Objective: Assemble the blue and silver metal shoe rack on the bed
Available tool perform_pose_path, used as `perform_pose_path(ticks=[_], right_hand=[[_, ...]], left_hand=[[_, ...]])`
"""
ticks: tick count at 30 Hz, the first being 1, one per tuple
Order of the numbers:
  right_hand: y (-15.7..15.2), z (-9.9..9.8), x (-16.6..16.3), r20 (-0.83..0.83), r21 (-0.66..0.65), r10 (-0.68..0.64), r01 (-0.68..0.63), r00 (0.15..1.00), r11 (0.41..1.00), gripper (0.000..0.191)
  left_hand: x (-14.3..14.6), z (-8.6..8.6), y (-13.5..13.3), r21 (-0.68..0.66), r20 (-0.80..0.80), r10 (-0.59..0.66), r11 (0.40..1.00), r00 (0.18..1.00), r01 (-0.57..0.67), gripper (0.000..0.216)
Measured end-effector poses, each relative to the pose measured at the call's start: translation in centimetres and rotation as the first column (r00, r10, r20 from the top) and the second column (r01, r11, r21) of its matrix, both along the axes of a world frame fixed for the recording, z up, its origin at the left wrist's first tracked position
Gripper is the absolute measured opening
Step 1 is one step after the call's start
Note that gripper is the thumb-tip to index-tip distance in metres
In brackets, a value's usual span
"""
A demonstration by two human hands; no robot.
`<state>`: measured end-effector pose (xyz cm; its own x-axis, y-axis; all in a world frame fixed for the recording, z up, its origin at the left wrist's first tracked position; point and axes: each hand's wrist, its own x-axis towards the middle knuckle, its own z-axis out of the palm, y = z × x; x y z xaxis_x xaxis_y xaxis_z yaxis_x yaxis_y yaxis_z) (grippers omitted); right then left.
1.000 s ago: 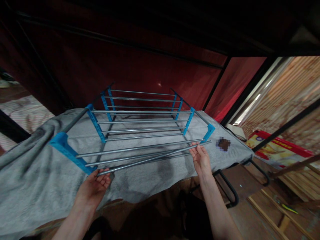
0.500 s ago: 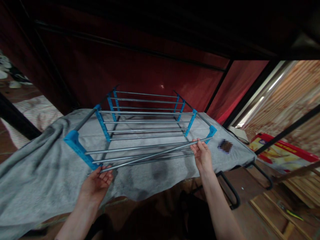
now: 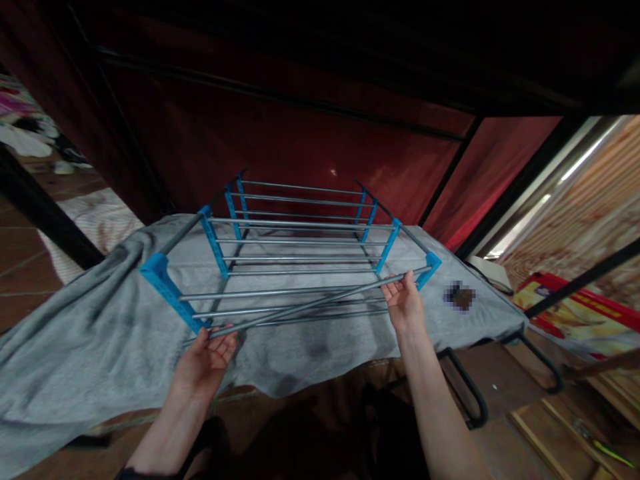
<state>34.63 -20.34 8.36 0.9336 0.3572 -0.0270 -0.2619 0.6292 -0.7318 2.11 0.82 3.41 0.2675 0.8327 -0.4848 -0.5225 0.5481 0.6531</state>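
A grey metal tube [image 3: 320, 300] slants across the front of a rack, held between my two hands. My left hand [image 3: 206, 360] grips its lower left end, close to the bottom of a blue plastic bracket [image 3: 170, 290]. Near the tube's upper right end, my right hand [image 3: 404, 303] pinches it, just beside the front right blue bracket [image 3: 429, 270]. The rack lies on its side, with several metal tubes [image 3: 300, 225] running between rows of blue brackets. Whether either tube end touches a bracket, I cannot tell.
Under the rack spreads a grey blanket [image 3: 320, 347] on a bed-like frame with dark metal bars [image 3: 470, 393]. A red and yellow box [image 3: 580, 303] stands at the right. Wooden slats [image 3: 550, 433] lie on the floor, and a dark red panel [image 3: 300, 133] rises behind.
The whole scene has shifted slightly right and up in the view. Both hands keep their hold on the slanted tube, which stays nearly the same against the rack.
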Motion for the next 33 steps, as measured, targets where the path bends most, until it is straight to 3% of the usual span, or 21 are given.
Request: perform_pose_path(ticks=[5,11,18,33], right_hand=[[-0.1,-0.9,-1.0,0.016,0.054,0.022,-0.023,1.0,0.998,0.045],[-0.6,-2.0,-1.8,-0.045,0.132,0.003,0.003,0.999,0.991,0.04],[-0.7,-2.3,-1.6,-0.026,0.151,-0.023,0.026,0.999,0.988,0.042],[-0.7,-2.6,-1.7,-0.011,0.165,-0.069,0.07,0.998,0.984,0.045]], left_hand=[[0.3,0.0,-0.5,0.01,0.014,0.026,1.0,1.0,-0.026,0.035],[0.6,-0.1,-0.3,0.058,-0.022,0.049,0.997,0.999,-0.047,0.039],[0.8,-0.4,0.2,0.126,-0.028,0.032,0.992,0.999,-0.028,0.035],[1.4,-0.2,0.0,0.127,-0.04,0.064,0.99,0.997,-0.059,0.034]])
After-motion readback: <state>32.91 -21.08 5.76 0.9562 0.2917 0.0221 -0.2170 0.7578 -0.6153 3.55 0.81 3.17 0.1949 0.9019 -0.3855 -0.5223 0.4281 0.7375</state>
